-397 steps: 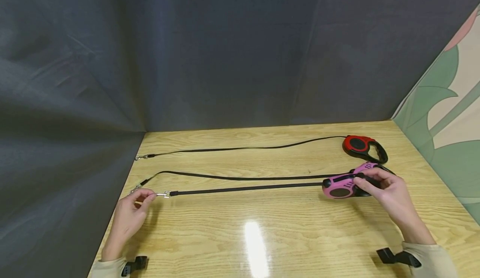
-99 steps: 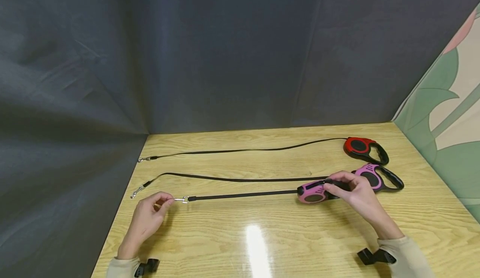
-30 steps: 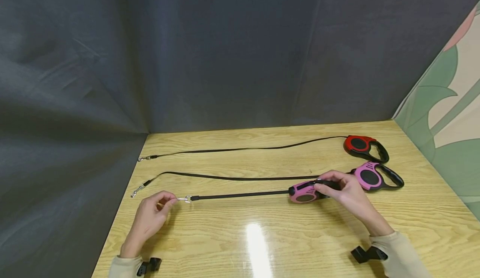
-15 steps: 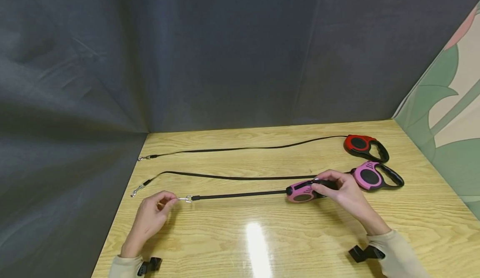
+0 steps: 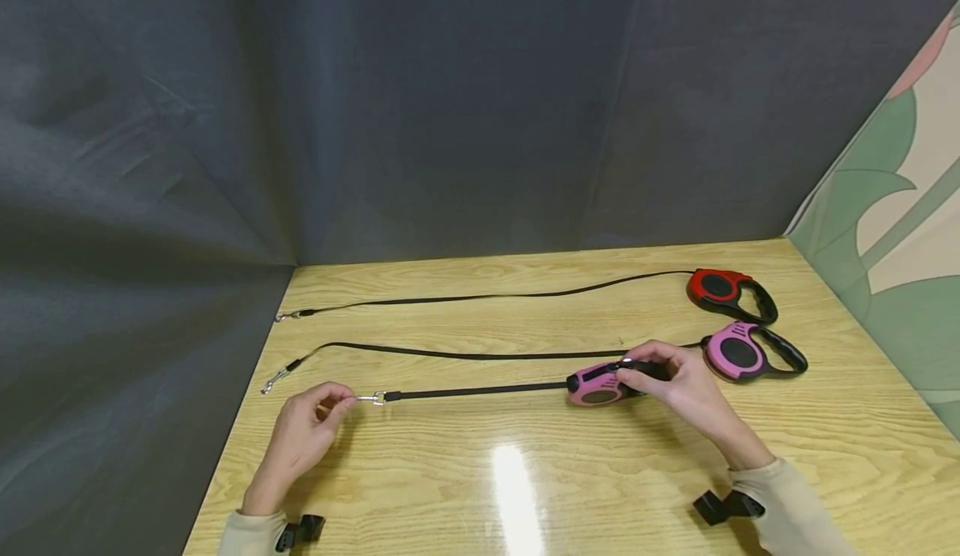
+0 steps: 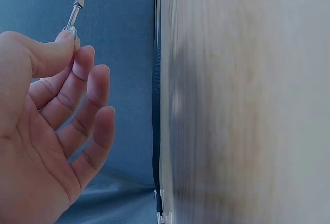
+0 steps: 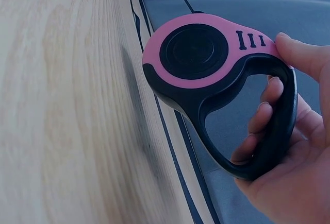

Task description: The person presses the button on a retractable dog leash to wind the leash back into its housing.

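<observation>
My right hand [image 5: 686,393] grips the black handle of a pink retractable dog leash [image 5: 596,388], held just above the table. In the right wrist view the fingers curl through the handle loop [image 7: 276,126] and the thumb lies at the top near the body's edge. The black strap [image 5: 480,390] runs straight to a metal snap hook [image 5: 372,398]. My left hand [image 5: 303,435] pinches that hook's end between thumb and forefinger; the left wrist view shows the hook [image 6: 76,13] above the thumb tip, the other fingers loosely bent.
Behind lies a second pink retractable leash [image 5: 738,352] with its strap [image 5: 465,357] pulled out to a snap hook [image 5: 276,379] at left. Farther back, a red retractable leash [image 5: 716,287] lies likewise. A dark curtain [image 5: 450,122] borders the wooden table [image 5: 420,489] at the back and left.
Since the earliest frame, both hands have come closer and the strap between them has shortened. The right hand keeps drifting left with the pink leash; over the last second the left hand barely moves.
</observation>
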The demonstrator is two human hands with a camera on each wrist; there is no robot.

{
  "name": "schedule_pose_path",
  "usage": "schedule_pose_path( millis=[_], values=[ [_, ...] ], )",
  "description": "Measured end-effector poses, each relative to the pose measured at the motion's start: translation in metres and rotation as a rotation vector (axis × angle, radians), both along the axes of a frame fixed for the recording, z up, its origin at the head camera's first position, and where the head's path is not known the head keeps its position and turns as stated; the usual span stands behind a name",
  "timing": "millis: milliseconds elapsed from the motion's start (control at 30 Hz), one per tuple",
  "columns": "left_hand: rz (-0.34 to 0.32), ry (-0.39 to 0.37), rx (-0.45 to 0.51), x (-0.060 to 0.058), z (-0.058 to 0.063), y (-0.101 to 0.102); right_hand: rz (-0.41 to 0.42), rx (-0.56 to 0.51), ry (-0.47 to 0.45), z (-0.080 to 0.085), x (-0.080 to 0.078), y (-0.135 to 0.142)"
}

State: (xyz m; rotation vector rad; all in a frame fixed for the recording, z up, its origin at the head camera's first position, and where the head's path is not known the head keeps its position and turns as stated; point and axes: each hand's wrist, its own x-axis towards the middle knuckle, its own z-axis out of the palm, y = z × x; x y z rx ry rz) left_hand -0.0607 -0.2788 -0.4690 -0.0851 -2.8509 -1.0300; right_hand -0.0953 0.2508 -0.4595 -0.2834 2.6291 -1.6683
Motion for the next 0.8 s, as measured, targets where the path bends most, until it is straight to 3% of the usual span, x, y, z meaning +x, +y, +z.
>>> schedule_pose_path(
  millis=[800],
  values=[
    [-0.011,-0.007,0.011,0.0,0.0003,0.0019,0.007,-0.012,0.001,-0.0033,0.0007,-0.0044]
  ],
)
